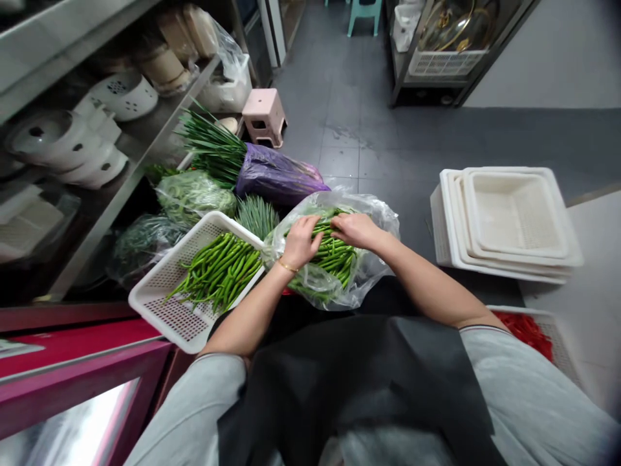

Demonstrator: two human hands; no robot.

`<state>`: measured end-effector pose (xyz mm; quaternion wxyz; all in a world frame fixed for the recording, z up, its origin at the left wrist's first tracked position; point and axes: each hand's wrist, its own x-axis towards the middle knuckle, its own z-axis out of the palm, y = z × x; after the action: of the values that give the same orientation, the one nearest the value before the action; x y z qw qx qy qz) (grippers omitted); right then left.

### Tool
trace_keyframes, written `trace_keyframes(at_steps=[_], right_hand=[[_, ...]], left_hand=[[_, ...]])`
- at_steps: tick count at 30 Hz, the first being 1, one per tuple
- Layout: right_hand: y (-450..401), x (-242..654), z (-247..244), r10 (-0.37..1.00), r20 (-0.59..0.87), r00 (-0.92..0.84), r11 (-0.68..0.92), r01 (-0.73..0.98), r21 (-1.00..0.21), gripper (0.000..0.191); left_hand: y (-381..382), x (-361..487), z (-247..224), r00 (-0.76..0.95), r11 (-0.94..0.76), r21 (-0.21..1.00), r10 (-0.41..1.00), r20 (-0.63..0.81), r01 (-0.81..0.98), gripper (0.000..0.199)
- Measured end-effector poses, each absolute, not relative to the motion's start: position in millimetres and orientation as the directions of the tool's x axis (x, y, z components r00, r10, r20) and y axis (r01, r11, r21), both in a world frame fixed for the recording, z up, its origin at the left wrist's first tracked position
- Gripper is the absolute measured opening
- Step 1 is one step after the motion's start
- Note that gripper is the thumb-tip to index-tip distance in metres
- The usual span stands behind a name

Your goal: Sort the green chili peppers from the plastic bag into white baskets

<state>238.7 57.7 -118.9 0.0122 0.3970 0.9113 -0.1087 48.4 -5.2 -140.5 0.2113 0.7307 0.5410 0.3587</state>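
Long green chili peppers [339, 257] fill a clear plastic bag [371, 275] that lies open in front of my lap. My left hand [301, 243], with a thin gold bracelet at the wrist, rests over the bag's left side, thumb and fingers apart among the peppers. From the right, my right hand [358, 231] reaches in, its fingers curled onto peppers at the top of the pile; the fingertips are partly hidden. Just left of the bag, a tilted white perforated basket [160, 294] holds more green chili peppers [220, 272], mostly lying side by side.
Behind the basket are bagged greens [194, 197] and long green stalks in a purple wrapper [276, 173]. A pink stool [264, 116] stands beyond. Metal shelving [160, 129] runs along the left. Stacked white baskets [517, 217] and red items [526, 331] are on the right.
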Motion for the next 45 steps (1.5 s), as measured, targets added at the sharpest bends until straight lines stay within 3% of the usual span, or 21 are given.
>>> trace_keyframes(at_steps=[2,4,7,9,12,16,19,21,23,25,27,29,31,33,34,37,39,41,43,45], right_hand=[[53,242,-121,0.788,-0.128,-0.602,0.554,0.784,-0.279,0.023],[48,240,-125,0.765,-0.134,-0.630,0.531,0.735,-0.422,0.018],[39,231,-124,0.628,-0.109,-0.770,0.605,0.572,-0.554,0.014],[35,228,-119,0.615,-0.139,-0.776,0.634,0.592,-0.498,0.012],[28,233,-113,0.586,-0.211,-0.782,0.699,0.620,-0.356,0.026],[7,238,-122,0.453,-0.196,-0.870,0.746,0.490,-0.450,0.030],[-19,235,-137,0.385,-0.157,-0.909,0.596,0.376,-0.710,0.033],[-30,233,-144,0.367,-0.133,-0.920,0.336,0.265,-0.904,0.039],[-26,235,-146,0.431,-0.146,-0.890,0.063,0.191,-0.980,0.046],[-7,240,-146,0.512,-0.188,-0.838,0.014,0.228,-0.974,0.051],[20,241,-147,0.599,-0.190,-0.778,0.230,0.395,-0.889,0.049],[43,234,-155,0.688,-0.148,-0.711,0.482,0.599,-0.639,0.042],[54,216,-169,0.718,-0.124,-0.685,0.612,0.706,-0.356,0.041],[57,194,-184,0.680,-0.201,-0.705,0.682,0.709,-0.182,0.042],[58,185,-189,0.653,-0.249,-0.715,0.704,0.694,-0.150,0.039],[66,179,-183,0.648,-0.213,-0.731,0.692,0.682,-0.238,0.033],[71,189,-165,0.711,0.002,-0.703,0.653,0.660,-0.372,0.032],[65,202,-147,0.719,0.233,-0.655,0.668,0.557,-0.494,0.030],[45,208,-140,0.658,0.357,-0.663,0.717,0.408,-0.565,0.028],[18,207,-148,0.585,0.354,-0.729,0.744,0.309,-0.592,0.026]], left_hand=[[-16,51,-139,0.093,-0.348,0.723,0.925,0.368,0.597,0.024],[-26,54,-140,0.157,-0.385,0.722,0.918,0.364,0.574,0.032],[-26,54,-149,0.293,-0.329,0.735,0.938,0.184,0.592,0.053],[-20,49,-156,0.340,-0.263,0.724,0.940,0.042,0.638,0.049],[-16,42,-161,0.439,-0.301,0.634,0.896,-0.068,0.712,0.031],[-37,42,-158,0.583,-0.419,0.551,0.797,-0.157,0.722,0.022],[-60,42,-159,0.688,-0.485,0.595,0.707,-0.165,0.641,0.021],[-71,38,-161,0.723,-0.502,0.632,0.677,-0.137,0.590,0.019],[-74,29,-161,0.705,-0.507,0.640,0.705,-0.077,0.577,0.015],[-69,18,-158,0.624,-0.486,0.655,0.781,0.029,0.578,0.012],[-59,7,-152,0.435,-0.412,0.707,0.886,0.162,0.575,0.012],[-47,-1,-145,0.174,-0.302,0.782,0.953,0.247,0.546,0.014],[-38,-2,-141,-0.007,-0.221,0.848,0.967,0.256,0.482,0.018],[-34,1,-140,-0.051,-0.174,0.893,0.976,0.213,0.415,0.022],[-33,4,-141,-0.045,-0.151,0.907,0.982,0.184,0.393,0.023],[-32,11,-145,-0.055,-0.056,0.934,0.995,0.080,0.352,0.028],[-29,13,-149,-0.097,0.042,0.968,0.995,-0.019,0.249,0.032],[-19,14,-154,-0.076,0.217,0.974,0.974,-0.212,0.063,0.037],[-3,17,-163,0.043,0.432,0.897,0.902,-0.430,-0.090,0.040],[13,25,-178,0.153,0.579,0.806,0.814,-0.561,-0.124,0.038]])
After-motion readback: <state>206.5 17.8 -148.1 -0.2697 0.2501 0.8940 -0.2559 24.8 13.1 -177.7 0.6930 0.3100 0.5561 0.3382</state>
